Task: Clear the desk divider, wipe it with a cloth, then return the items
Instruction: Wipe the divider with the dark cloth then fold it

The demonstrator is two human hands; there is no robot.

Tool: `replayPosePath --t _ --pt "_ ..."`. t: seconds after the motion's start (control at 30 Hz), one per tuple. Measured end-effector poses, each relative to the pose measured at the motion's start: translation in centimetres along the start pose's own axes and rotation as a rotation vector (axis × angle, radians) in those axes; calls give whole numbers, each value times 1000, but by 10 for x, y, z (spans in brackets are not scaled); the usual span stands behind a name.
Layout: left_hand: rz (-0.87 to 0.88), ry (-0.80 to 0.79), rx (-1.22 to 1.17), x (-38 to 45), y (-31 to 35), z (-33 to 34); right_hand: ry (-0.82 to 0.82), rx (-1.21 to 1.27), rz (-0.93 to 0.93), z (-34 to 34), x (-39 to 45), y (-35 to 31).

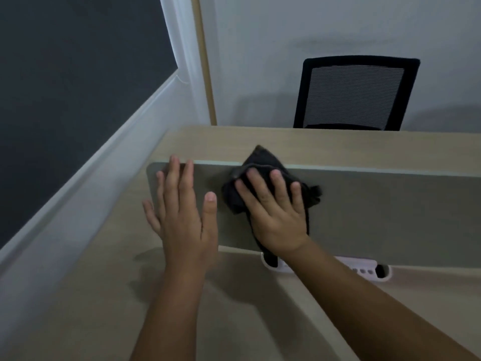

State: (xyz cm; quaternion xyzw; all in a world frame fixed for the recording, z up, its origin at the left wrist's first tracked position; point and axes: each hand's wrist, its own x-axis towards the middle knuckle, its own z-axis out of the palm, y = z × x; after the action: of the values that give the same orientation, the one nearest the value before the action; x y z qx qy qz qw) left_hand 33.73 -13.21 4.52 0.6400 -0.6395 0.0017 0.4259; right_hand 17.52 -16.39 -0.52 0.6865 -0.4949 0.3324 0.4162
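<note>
Two hands work a grey desk divider (364,204) standing upright between two desks: the right hand (273,207) presses a dark cloth (260,162) flat against its upper face with straight fingers, while the left hand (182,204) lies open and flat near its end. A loose cloth tail dangling toward the cable port (364,269) could snag there.

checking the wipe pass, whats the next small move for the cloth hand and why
Probably slide the right hand with the dark cloth rightward along the divider. The cloth is pressed flat near the panel's left end, the left hand covers the corner, and a long bare stretch lies to the right.
</note>
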Motion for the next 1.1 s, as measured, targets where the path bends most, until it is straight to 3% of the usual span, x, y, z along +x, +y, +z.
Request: replayPosePath --t 0.1,0.2,0.27,0.47,0.63,0.73,0.93,1.1 --pt "-6 15 -40 1 -9 -1 -213 -10 -285 15 -27 -29" --pt "14 -13 -98 2 -17 0 -454 -17 -547 20 -68 -9" --pt "-36 8 -173 6 -55 -14 -441 -32 -612 18 -68 -12" --pt "-187 -34 -576 -7 -78 9 -94 -49 -165 -8 11 3" --pt "-404 20 -901 -20 -90 18 -78 -9 -170 14 49 -73" --pt "-554 94 -979 -21 -101 15 -202 -21 -366 31 41 -102" --pt "-904 181 -1033 -49 -123 23 -624 -23 -806 46 -3 -103" --pt "-1126 -19 -1093 -77 -115 42 -767 122 -900 32 -28 -62"
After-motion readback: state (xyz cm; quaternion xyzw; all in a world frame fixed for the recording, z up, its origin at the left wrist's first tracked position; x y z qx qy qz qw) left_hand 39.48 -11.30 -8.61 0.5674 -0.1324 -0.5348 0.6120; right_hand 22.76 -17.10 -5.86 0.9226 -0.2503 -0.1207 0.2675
